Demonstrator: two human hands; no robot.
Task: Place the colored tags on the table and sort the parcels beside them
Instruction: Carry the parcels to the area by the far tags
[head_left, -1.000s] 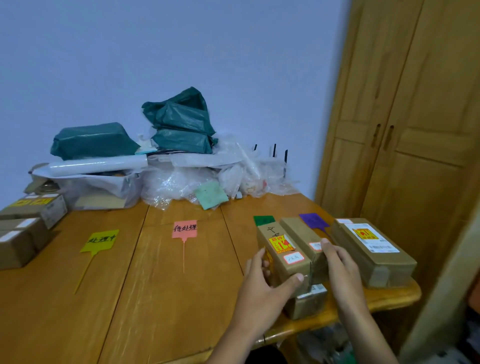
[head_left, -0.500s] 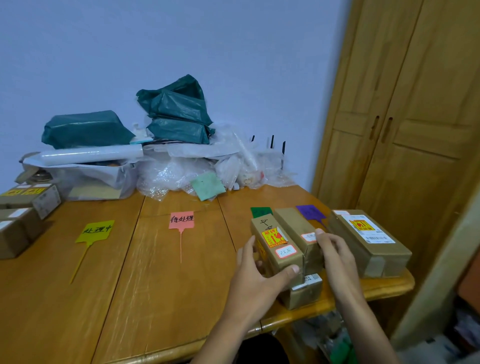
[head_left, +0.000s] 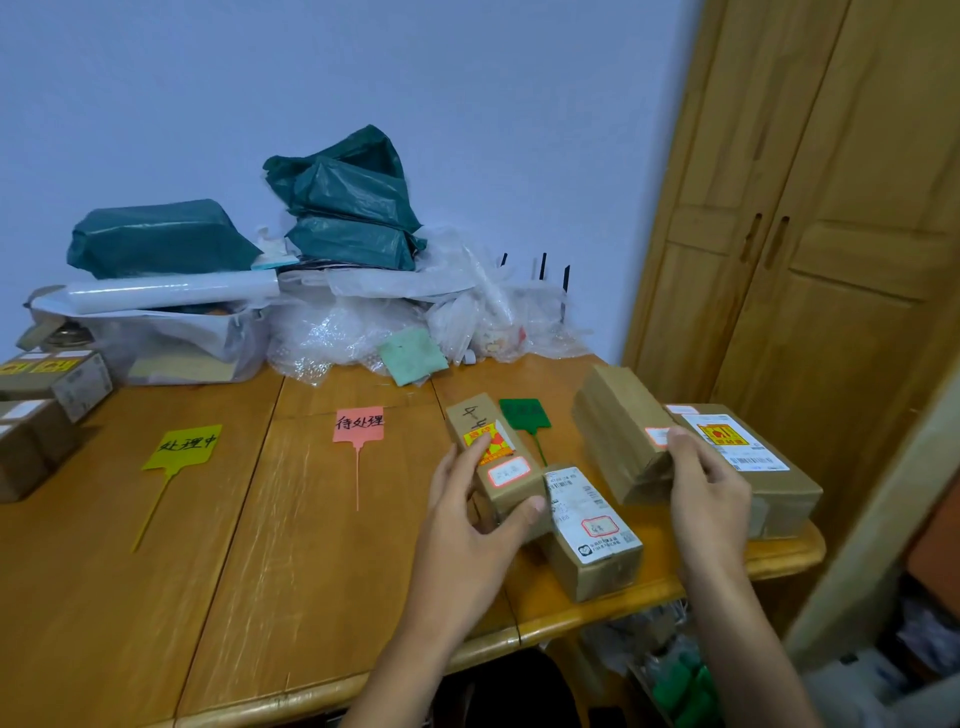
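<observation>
Three tags lie on the wooden table (head_left: 311, 597): a yellow tag (head_left: 182, 448) at the left, a pink tag (head_left: 359, 425) in the middle and a green tag (head_left: 524, 414) further right. My left hand (head_left: 467, 525) grips a brown parcel with a red-yellow sticker (head_left: 493, 457), raised just left of the green tag. My right hand (head_left: 701, 483) holds a second brown parcel (head_left: 618, 431), lifted and tilted to the right. Between my hands a parcel with a white shipping label (head_left: 589, 530) lies flat. A larger parcel (head_left: 753, 467) rests at the table's right end.
Green bags (head_left: 353, 208), clear plastic wrap and a white box (head_left: 171, 343) are piled along the back wall. Several brown parcels (head_left: 36, 410) are stacked at the table's left edge. A wooden wardrobe (head_left: 831, 234) stands at the right, close to the table's corner.
My hands have pulled the two upper parcels apart, the left one going left and the right one right. This uncovered the labelled parcel beneath and the green tag; the purple tag is now hidden.
</observation>
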